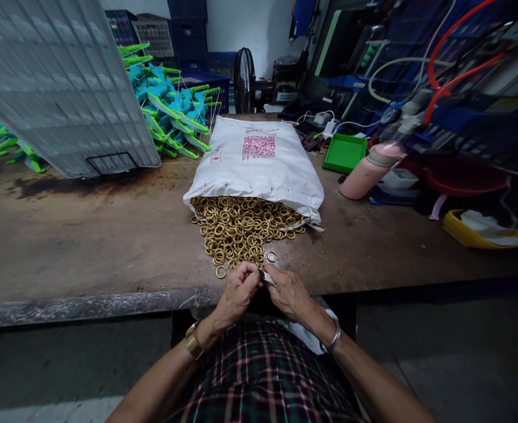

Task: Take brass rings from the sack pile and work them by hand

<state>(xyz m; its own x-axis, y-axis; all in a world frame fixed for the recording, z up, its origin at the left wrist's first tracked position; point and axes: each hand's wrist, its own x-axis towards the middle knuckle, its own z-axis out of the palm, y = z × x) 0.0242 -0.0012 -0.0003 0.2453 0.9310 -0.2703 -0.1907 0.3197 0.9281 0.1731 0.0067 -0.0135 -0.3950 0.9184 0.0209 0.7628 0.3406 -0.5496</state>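
A: How close are you to the edge?

B: Your left hand (240, 289) and right hand (289, 292) are right at the front edge of the counter (109, 247). You have the widest room to your left, as far as the ribbed crate (71, 88). To your right there is open wood up to the yellow tray (466, 235).

A: And what are you holding?

B: Your right fingers grip a small dark-and-pale piece (268, 279). Your left fingers are drawn in narrow at its dark end, but I can't tell whether they clasp anything.

A: How do the rings look?

B: The brass-coloured rings (236, 226) are plain, round and dull gold. They spill from the open mouth of the white woven sack (228, 167) towards your hands, heaped at the sack, with a couple lying apart at the near fringe.

A: Any writing for you to read?

B: The sack faces you with a red QR code (259, 148) and red characters around it, too small to make out.
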